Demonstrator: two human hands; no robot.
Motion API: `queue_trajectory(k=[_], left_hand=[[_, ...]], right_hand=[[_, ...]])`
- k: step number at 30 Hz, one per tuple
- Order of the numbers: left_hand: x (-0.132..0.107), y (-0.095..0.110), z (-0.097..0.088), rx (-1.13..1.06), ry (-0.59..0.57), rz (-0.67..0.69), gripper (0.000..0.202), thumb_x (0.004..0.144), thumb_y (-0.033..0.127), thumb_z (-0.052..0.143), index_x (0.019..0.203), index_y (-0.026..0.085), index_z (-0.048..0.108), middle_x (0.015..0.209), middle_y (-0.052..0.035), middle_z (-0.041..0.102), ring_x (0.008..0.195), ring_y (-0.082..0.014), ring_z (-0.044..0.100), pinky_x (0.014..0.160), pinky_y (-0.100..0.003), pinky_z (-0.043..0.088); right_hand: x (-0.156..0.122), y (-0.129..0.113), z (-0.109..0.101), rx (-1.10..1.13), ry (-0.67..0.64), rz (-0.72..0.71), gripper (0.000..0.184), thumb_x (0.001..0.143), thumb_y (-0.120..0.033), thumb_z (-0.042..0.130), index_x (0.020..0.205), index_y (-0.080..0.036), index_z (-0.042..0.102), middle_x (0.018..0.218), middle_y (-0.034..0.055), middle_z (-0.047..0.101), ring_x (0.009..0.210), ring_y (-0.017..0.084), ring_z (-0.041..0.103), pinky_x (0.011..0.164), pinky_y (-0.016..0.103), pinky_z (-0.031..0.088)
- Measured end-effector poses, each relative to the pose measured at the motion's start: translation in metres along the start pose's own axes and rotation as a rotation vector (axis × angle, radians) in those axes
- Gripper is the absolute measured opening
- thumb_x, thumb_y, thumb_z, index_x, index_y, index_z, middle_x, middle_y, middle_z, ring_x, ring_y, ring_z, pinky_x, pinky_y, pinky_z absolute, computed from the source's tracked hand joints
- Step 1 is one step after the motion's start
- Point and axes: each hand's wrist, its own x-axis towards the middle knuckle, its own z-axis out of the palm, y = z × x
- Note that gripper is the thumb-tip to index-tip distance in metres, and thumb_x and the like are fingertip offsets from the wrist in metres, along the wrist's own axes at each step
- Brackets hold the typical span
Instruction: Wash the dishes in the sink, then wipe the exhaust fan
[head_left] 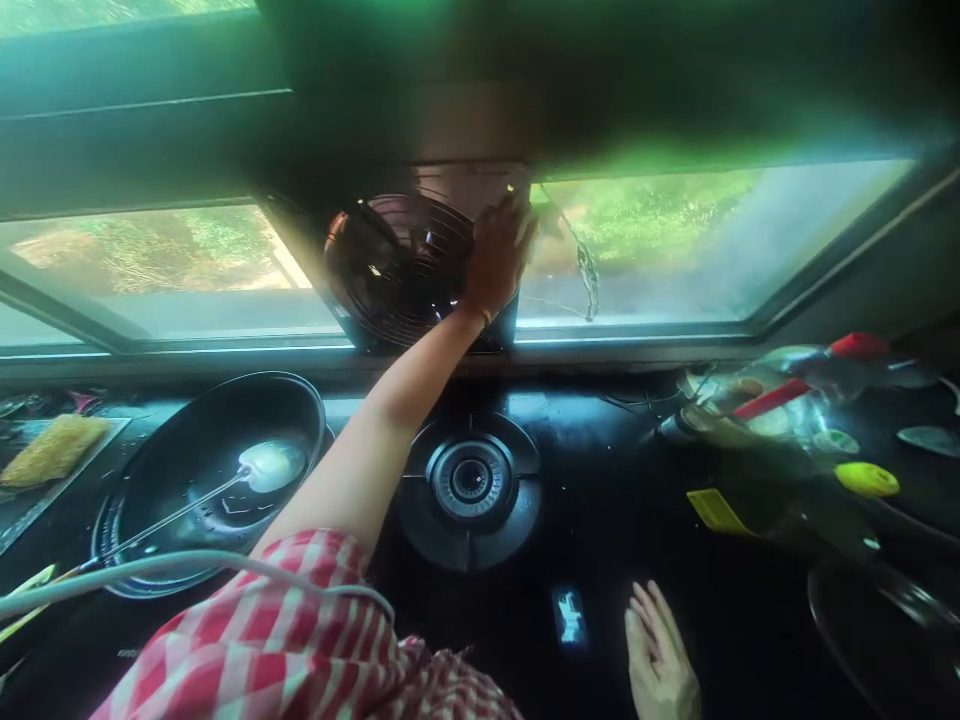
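My left hand (499, 255) reaches far forward and up to the round exhaust fan (401, 270) set in the window. Its fingers lie stretched against the fan's right edge and hold nothing. The arm in its red-and-white checked sleeve (300, 640) crosses above the stove. My right hand (660, 655) rests flat on the black glass stove top (600, 520) near the front, fingers apart and empty, just right of a small lit display (570, 615).
A black wok (217, 470) with a metal ladle (262, 467) sits on the left burner. The middle gas burner (471, 482) is bare. A tray of yellow noodles (52, 450) stands far left. Bottles, jars and lids (795, 410) crowd the right. A white cable (187, 565) crosses my sleeve.
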Motion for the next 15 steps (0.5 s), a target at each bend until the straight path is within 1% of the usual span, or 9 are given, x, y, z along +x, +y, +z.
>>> queue_trajectory(k=[2, 4, 5, 6, 7, 9, 12, 14, 15], left_hand=[[-0.035, -0.004, 0.024, -0.121, -0.235, 0.061, 0.044, 0.100, 0.020, 0.035, 0.139, 0.015, 0.053, 0.160, -0.0127, 0.036, 0.152, -0.0268, 0.022, 0.124, -0.052, 0.010], [-0.076, -0.013, 0.046, -0.254, -0.452, 0.046, 0.040, 0.099, 0.021, 0.038, 0.132, 0.018, 0.060, 0.154, -0.0108, 0.047, 0.148, -0.0237, 0.034, 0.123, -0.047, 0.019], [-0.094, -0.018, 0.055, -0.307, -0.525, 0.028, 0.040, 0.097, 0.018, 0.039, 0.131, 0.020, 0.061, 0.152, -0.0093, 0.050, 0.147, -0.0224, 0.036, 0.123, -0.046, 0.022], [-0.110, -0.023, 0.064, -0.348, -0.565, 0.009, 0.041, 0.096, 0.016, 0.040, 0.130, 0.021, 0.062, 0.150, -0.0083, 0.053, 0.147, -0.0216, 0.037, 0.123, -0.045, 0.022], [-0.122, -0.028, 0.070, -0.381, -0.590, -0.002, 0.042, 0.094, 0.013, 0.040, 0.129, 0.021, 0.062, 0.149, -0.0079, 0.053, 0.147, -0.0213, 0.036, 0.123, -0.046, 0.022], [-0.136, -0.034, 0.078, -0.438, -0.589, -0.002, 0.042, 0.093, 0.010, 0.041, 0.127, 0.019, 0.064, 0.150, -0.0088, 0.053, 0.148, -0.0218, 0.034, 0.124, -0.047, 0.021], [-0.150, -0.031, 0.075, -0.543, -0.547, -0.011, 0.033, 0.092, 0.013, 0.047, 0.114, 0.019, 0.071, 0.148, -0.0091, 0.055, 0.148, -0.0228, 0.035, 0.124, -0.046, 0.020], [-0.166, -0.027, 0.064, -0.580, -0.512, -0.122, 0.024, 0.091, 0.018, 0.055, 0.106, 0.022, 0.074, 0.142, -0.0080, 0.060, 0.145, -0.0233, 0.040, 0.122, -0.046, 0.025], [-0.177, -0.026, 0.056, -0.556, -0.491, -0.248, 0.022, 0.091, 0.020, 0.057, 0.104, 0.023, 0.074, 0.139, -0.0076, 0.062, 0.142, -0.0236, 0.044, 0.120, -0.046, 0.029]], right_hand=[[-0.003, 0.007, -0.011, -0.026, 0.028, 0.033, 0.068, 0.082, -0.072, 0.059, 0.116, -0.015, 0.072, 0.143, 0.0193, 0.056, 0.100, 0.029, 0.073, 0.065, 0.026, 0.065], [-0.005, 0.014, -0.020, -0.064, 0.023, 0.062, 0.070, 0.078, -0.075, 0.061, 0.112, -0.015, 0.074, 0.140, 0.0202, 0.058, 0.096, 0.029, 0.074, 0.059, 0.024, 0.063], [-0.005, 0.016, -0.023, -0.087, 0.022, 0.065, 0.071, 0.077, -0.076, 0.062, 0.111, -0.015, 0.074, 0.139, 0.0201, 0.059, 0.095, 0.029, 0.074, 0.057, 0.024, 0.063], [-0.005, 0.017, -0.024, -0.107, 0.022, 0.055, 0.070, 0.078, -0.076, 0.062, 0.112, -0.015, 0.074, 0.140, 0.0197, 0.058, 0.096, 0.029, 0.074, 0.058, 0.024, 0.063], [-0.005, 0.016, -0.025, -0.124, 0.030, 0.032, 0.069, 0.080, -0.074, 0.060, 0.113, -0.015, 0.073, 0.141, 0.0193, 0.057, 0.097, 0.028, 0.074, 0.059, 0.024, 0.063], [-0.005, 0.010, -0.024, -0.152, 0.047, -0.031, 0.067, 0.086, -0.071, 0.055, 0.117, -0.014, 0.071, 0.144, 0.0190, 0.055, 0.100, 0.027, 0.073, 0.064, 0.025, 0.064], [-0.006, 0.001, -0.020, -0.185, 0.040, -0.090, 0.064, 0.090, -0.066, 0.051, 0.122, -0.013, 0.068, 0.145, 0.0193, 0.054, 0.103, 0.026, 0.072, 0.068, 0.027, 0.063], [-0.005, -0.002, -0.016, -0.206, 0.039, -0.110, 0.064, 0.091, -0.065, 0.051, 0.122, -0.011, 0.068, 0.143, 0.0199, 0.055, 0.103, 0.027, 0.071, 0.068, 0.028, 0.063], [-0.005, -0.003, -0.014, -0.211, 0.037, -0.119, 0.065, 0.091, -0.065, 0.051, 0.121, -0.010, 0.068, 0.142, 0.0205, 0.055, 0.102, 0.027, 0.071, 0.068, 0.028, 0.063]])
